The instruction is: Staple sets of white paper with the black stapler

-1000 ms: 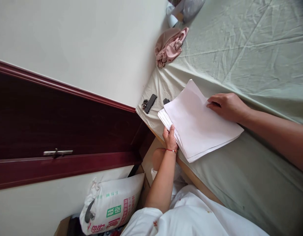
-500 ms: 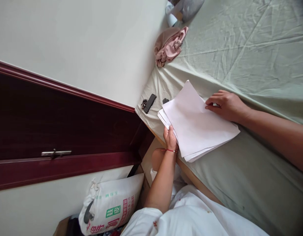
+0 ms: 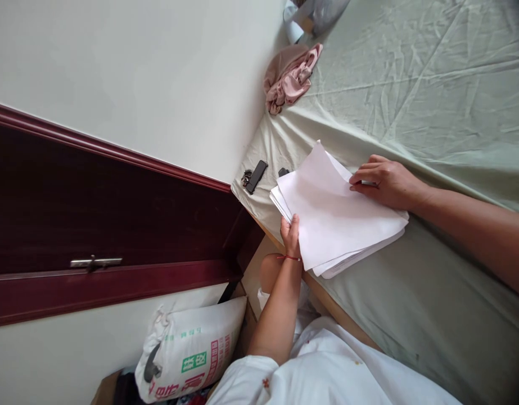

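A loose stack of white paper sheets (image 3: 347,219) lies at the edge of the bed, its sheets slightly fanned out of line. My left hand (image 3: 291,233), with a red string at the wrist, grips the stack's near left edge, thumb on top and the other fingers hidden beneath. Over the right side of the stack, my right hand (image 3: 383,183) pinches the edge of the top sheet between thumb and fingertips. That sheet bows upward, and another sheet's edge shows below it.
The bed (image 3: 411,84) has a wrinkled pale green sheet. A black object with keys (image 3: 256,177) and a small dark item (image 3: 283,172) lie left of the papers. Pink cloth (image 3: 290,81) rests by the wall. A printed white sack (image 3: 195,349) stands below the dark red door (image 3: 94,214).
My right hand has shifted slightly left, pulling the top sheet's edge with it. The sheet is more curved, and more of the sheet beneath shows. My left hand has barely moved.
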`<state>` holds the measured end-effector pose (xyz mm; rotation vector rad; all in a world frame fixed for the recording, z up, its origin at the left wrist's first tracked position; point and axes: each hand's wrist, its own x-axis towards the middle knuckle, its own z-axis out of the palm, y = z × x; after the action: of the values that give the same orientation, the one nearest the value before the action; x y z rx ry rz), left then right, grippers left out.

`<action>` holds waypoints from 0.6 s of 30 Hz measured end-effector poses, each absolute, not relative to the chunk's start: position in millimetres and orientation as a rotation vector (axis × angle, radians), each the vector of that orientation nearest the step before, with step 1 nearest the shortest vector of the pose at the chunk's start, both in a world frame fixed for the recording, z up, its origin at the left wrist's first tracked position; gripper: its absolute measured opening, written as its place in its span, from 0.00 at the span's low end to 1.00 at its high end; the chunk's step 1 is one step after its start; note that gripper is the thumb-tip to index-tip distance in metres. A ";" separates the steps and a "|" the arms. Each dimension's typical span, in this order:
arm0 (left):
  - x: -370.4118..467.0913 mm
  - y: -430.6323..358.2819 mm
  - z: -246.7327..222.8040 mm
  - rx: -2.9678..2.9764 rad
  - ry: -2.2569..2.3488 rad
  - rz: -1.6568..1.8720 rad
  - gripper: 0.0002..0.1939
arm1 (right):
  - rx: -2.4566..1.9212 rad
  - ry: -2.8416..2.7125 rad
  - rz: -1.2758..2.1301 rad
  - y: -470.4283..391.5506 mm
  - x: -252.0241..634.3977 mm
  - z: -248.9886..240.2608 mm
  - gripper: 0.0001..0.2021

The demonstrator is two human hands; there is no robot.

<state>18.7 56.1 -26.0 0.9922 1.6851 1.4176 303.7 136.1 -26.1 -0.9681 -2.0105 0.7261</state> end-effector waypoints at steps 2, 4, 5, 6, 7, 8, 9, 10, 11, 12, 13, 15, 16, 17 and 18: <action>22.0 56.2 -21.1 1.081 1.591 1.396 0.30 | -0.964 -2.006 0.712 136.9 303.7 -26.9 0.16; 23.9 56.0 -18.2 1.112 1.565 1.392 0.31 | -0.974 -2.000 0.694 137.7 304.0 -28.1 0.16; 24.5 55.7 -17.6 1.113 1.559 1.393 0.30 | -0.984 -1.995 0.690 138.1 304.1 -28.8 0.16; 24.9 55.4 -17.3 1.113 1.549 1.393 0.30 | -0.995 -1.989 0.689 138.5 304.3 -29.5 0.16; 25.3 55.0 -17.6 1.114 1.537 1.397 0.29 | -1.006 -1.981 0.691 138.9 304.5 -30.2 0.16; 25.5 54.6 -18.2 1.116 1.528 1.405 0.29 | -1.017 -1.972 0.695 139.3 304.7 -30.9 0.15; 25.6 54.4 -19.2 1.117 1.519 1.418 0.29 | -1.026 -1.963 0.700 139.6 304.9 -31.4 0.15; 25.6 54.3 -20.5 1.116 1.509 1.431 0.29 | -1.035 -1.955 0.703 139.8 305.0 -31.8 0.15; 25.5 54.3 -22.0 1.112 1.499 1.443 0.29 | -1.042 -1.947 0.704 140.0 305.1 -31.9 0.15; 25.3 54.5 -23.5 1.105 1.489 1.452 0.29 | -1.047 -1.942 0.706 140.1 305.2 -31.8 0.15; 25.1 54.8 -24.7 1.098 1.481 1.457 0.29 | -1.050 -1.939 0.708 140.0 305.2 -31.4 0.15; 24.9 55.4 -25.8 1.094 1.475 1.456 0.29 | -1.050 -1.942 0.717 139.5 305.2 -30.2 0.15; 24.8 55.7 -25.5 1.094 1.481 1.451 0.29 | -1.049 -1.943 0.723 139.2 305.2 -29.4 0.14; 24.9 55.8 -24.5 1.094 1.490 1.447 0.28 | -1.049 -1.945 0.729 138.9 305.1 -28.7 0.14; 25.2 55.9 -23.1 1.093 1.498 1.442 0.27 | -1.050 -1.945 0.733 138.6 305.1 -28.1 0.14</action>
<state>25.2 55.9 -23.1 1.0927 1.4982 1.4424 305.1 138.6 -28.1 -1.0497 -1.9450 0.7334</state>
